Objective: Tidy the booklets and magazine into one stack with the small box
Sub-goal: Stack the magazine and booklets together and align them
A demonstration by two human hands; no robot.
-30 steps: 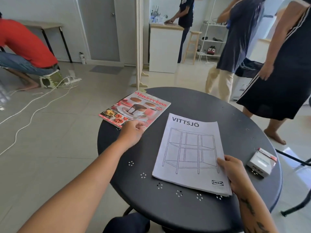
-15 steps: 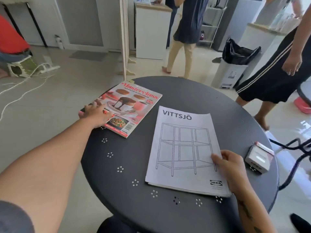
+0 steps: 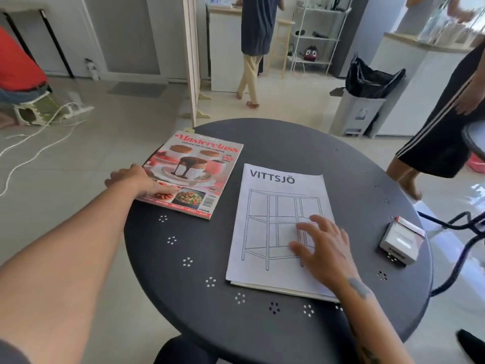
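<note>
A red cooking magazine (image 3: 195,170) lies at the left rim of the round dark table (image 3: 275,324), its corner past the edge. My left hand (image 3: 137,181) grips its near-left edge, thumb on the cover and fingers beneath. White furniture booklets (image 3: 278,227) sit stacked in the middle of the table. My right hand (image 3: 324,245) rests flat on them with the fingers spread. A small white box (image 3: 401,241) with red trim stands near the right rim, apart from both hands.
A person in dark striped shorts (image 3: 441,132) stands close to the table's right side. A bin with a black bag (image 3: 367,101) is behind the table. White cables (image 3: 39,143) run across the floor at the left. A black chair frame (image 3: 464,240) is at the right.
My right hand slid from the booklets' right edge onto the cover and spread flat. My left hand stayed at the magazine's left edge, thumb now on the cover.
</note>
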